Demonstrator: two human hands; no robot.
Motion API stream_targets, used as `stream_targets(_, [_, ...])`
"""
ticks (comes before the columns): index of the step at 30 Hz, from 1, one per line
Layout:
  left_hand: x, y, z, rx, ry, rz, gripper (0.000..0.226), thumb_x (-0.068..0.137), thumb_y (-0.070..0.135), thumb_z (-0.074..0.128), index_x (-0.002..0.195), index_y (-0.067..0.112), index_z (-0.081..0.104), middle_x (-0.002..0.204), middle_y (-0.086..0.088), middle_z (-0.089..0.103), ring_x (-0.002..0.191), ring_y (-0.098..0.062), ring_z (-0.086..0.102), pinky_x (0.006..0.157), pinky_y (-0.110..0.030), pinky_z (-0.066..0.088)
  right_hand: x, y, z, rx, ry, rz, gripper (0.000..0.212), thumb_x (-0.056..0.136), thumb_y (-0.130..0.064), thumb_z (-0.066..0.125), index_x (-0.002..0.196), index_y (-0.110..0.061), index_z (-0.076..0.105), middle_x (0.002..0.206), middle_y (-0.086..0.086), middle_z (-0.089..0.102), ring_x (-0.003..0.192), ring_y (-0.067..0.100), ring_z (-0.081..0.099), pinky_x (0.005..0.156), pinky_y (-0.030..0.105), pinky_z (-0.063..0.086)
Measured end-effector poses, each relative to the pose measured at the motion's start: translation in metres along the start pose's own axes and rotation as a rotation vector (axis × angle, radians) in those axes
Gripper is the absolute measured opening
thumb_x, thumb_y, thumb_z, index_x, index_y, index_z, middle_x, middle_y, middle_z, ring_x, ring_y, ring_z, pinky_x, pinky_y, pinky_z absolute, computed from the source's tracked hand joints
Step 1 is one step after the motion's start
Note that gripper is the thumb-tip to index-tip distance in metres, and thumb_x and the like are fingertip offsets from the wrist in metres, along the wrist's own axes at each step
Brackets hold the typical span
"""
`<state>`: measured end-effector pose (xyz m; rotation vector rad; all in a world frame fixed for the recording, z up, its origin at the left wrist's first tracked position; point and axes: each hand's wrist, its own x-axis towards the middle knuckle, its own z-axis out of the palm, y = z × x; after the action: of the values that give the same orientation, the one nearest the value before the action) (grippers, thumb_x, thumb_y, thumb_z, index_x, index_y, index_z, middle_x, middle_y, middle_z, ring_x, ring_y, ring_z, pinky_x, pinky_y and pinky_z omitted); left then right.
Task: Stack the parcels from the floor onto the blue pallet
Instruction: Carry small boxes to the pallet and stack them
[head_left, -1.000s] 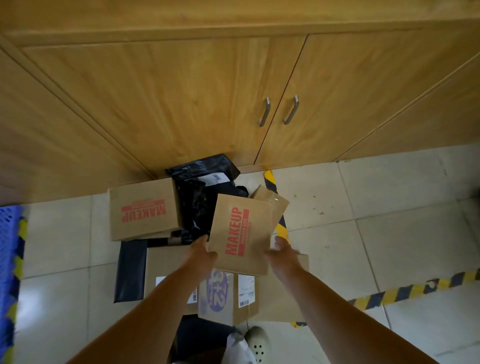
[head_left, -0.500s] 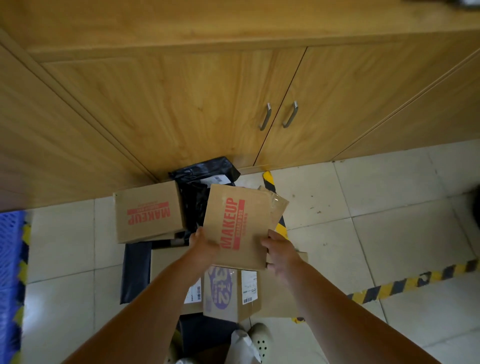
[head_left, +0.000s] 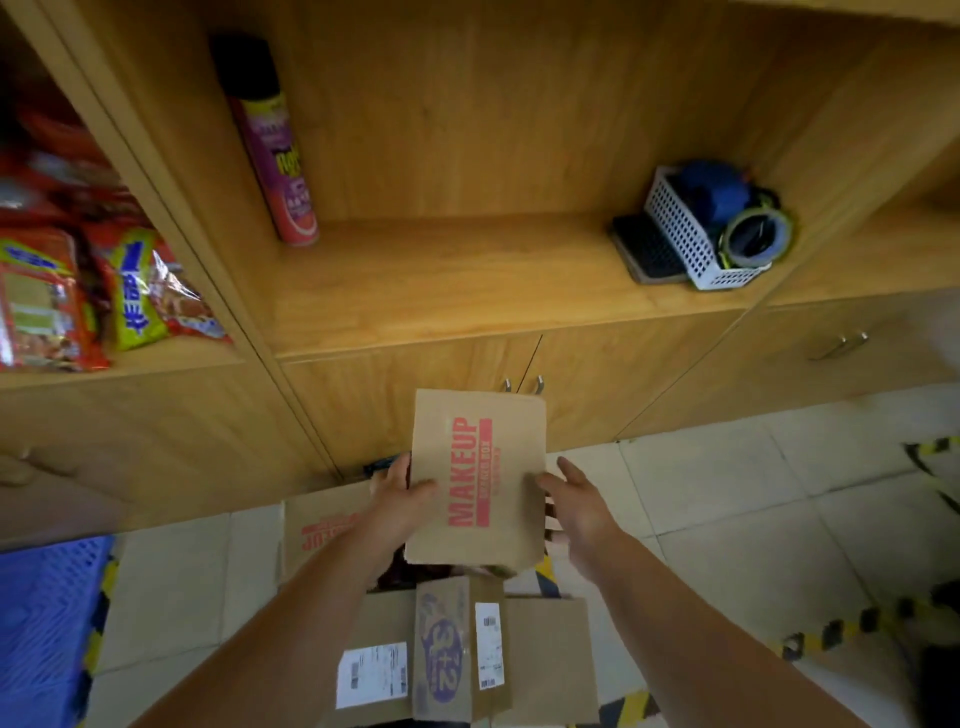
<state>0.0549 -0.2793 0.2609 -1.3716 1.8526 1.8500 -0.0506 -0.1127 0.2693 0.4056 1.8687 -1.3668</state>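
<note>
1. One corner of the blue pallet (head_left: 47, 618) is seen at the far left on the tiled floor (head_left: 727, 519), well apart from the pile; no parcel is seen on that visible part.
2. A second MAKEUP carton (head_left: 322, 525) is left on the floor beside the left forearm, and the labelled parcels (head_left: 457, 654) lie below the hands.
3. The MAKEUP box (head_left: 475, 478) has been raised clear of the pile since a second ago, and is now seen against the cupboard doors (head_left: 519, 374).
4. The box is gripped along its left edge by the left hand (head_left: 402, 499), fingers curled round it.
5. The right hand (head_left: 576, 499) has been taken off the box; its fingers are spread wide just beside the right edge.
6. The pick-up is judged complete; a carry leftward to the pallet is called for.
</note>
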Motion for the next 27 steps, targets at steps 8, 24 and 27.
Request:
stream_targets(8, [-0.094, 0.064, -0.054, -0.200, -0.029, 0.019, 0.038, 0.099, 0.050, 0.026, 0.114, 0.021, 0.045, 0.112, -0.009, 0.058, 0.111, -0.030, 0.054, 0.100, -0.047, 0.044, -0.106, -0.052, -0.001, 0.072, -0.017, -0.042, 0.030, 0.097, -0.042, 0.045, 0.107, -0.019, 0.061, 0.114, 0.008, 0.062, 0.111, 0.029, 0.056, 0.098, 0.055, 0.044])
stream_targets(24, [-0.199, 0.073, -0.130, -0.245, -0.105, 0.269, 0.037, 0.097, 0.029, 0.043, 0.134, 0.026, 0.048, 0.134, -0.006, 0.051, 0.125, -0.026, 0.044, 0.108, -0.046, 0.035, -0.227, -0.076, 0.023, 0.079, 0.023, -0.200, 0.045, 0.097, -0.054, 0.034, 0.104, -0.020, 0.064, 0.105, 0.007, 0.069, 0.099, 0.024, 0.063, 0.072, 0.040, 0.055])
stream_targets(27, [-0.210, 0.070, -0.140, -0.269, -0.165, 0.354, 0.041, 0.090, 0.002, 0.040, 0.121, 0.027, 0.049, 0.127, -0.009, 0.052, 0.121, -0.028, 0.045, 0.103, -0.043, 0.037, -0.235, -0.073, 0.027, 0.119, -0.035, -0.178, 0.055, 0.092, -0.066, 0.028, 0.101, -0.026, 0.065, 0.105, 0.010, 0.069, 0.103, 0.028, 0.061, 0.089, 0.049, 0.050])
